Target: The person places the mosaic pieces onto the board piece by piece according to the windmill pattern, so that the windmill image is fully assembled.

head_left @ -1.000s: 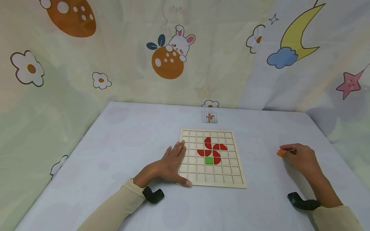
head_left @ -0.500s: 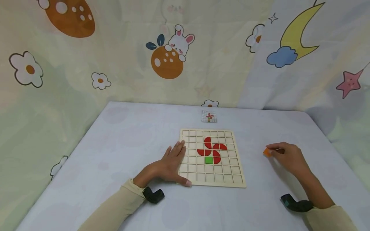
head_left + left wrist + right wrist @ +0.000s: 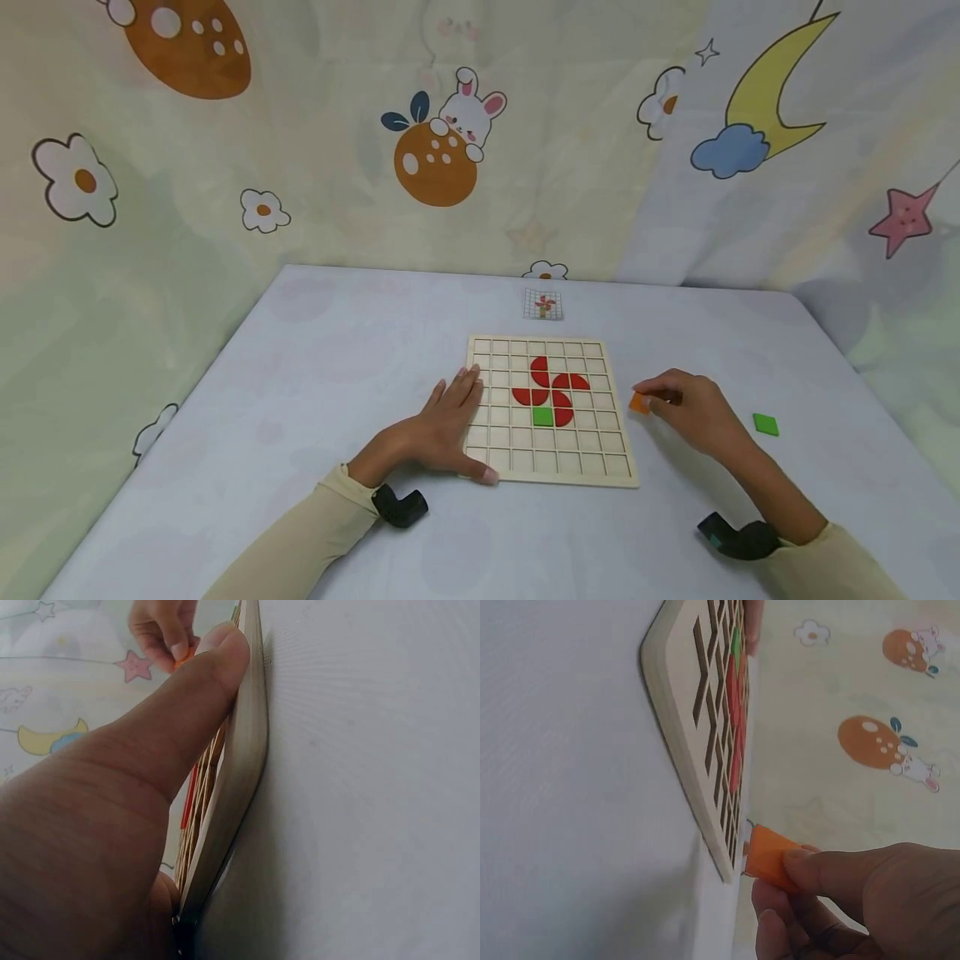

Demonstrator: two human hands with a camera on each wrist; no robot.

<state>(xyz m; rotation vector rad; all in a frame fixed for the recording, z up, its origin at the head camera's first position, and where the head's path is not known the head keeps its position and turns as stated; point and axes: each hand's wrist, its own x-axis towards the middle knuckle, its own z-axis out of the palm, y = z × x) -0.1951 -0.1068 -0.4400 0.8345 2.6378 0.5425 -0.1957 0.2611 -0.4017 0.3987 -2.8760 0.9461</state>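
Note:
A pale wooden grid board (image 3: 585,462) lies on the table, with red quarter-round tiles (image 3: 562,408) set in a pinwheel near its middle. One green square tile (image 3: 542,417) sits in a cell below them. My left hand (image 3: 438,429) rests along the board's left edge, fingers straight, with the thumb at the near corner. Just off the board's right edge, my right hand (image 3: 693,408) pinches an orange square tile (image 3: 771,859) between thumb and fingers, held above the table.
Another green square tile (image 3: 766,424) lies on the table to the right of my right hand. A small picture card (image 3: 543,305) with a pinwheel on a grid lies behind the board. A patterned cloth (image 3: 330,125) hangs at the back.
My right hand has moved left with the orange tile, from the right part of the table to beside the board. The green tile on the right has come into sight. My left hand stays put.

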